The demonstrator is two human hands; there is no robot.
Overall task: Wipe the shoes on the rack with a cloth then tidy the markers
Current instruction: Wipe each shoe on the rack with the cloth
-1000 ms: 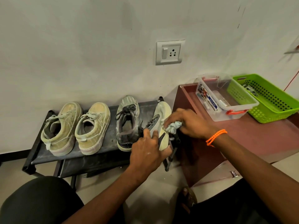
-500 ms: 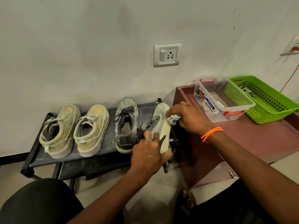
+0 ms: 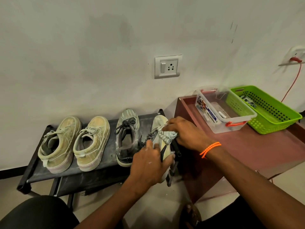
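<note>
Left hand (image 3: 149, 164) grips the heel of the sneaker (image 3: 160, 129), long axis toward the wall; right hand (image 3: 183, 132) clutches the cloth (image 3: 166, 135) mid-frame on its side.

A wall socket (image 3: 167, 66) sits above the rack; far right, a red cable (image 3: 293, 83) hangs from another wall outlet (image 3: 297, 55).

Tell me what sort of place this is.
Probably a room in a home, perhaps by an entrance: a low shoe rack with worn sneakers stands on the floor against a plain wall with a switch socket, beside a low maroon table holding plastic storage baskets.
</note>
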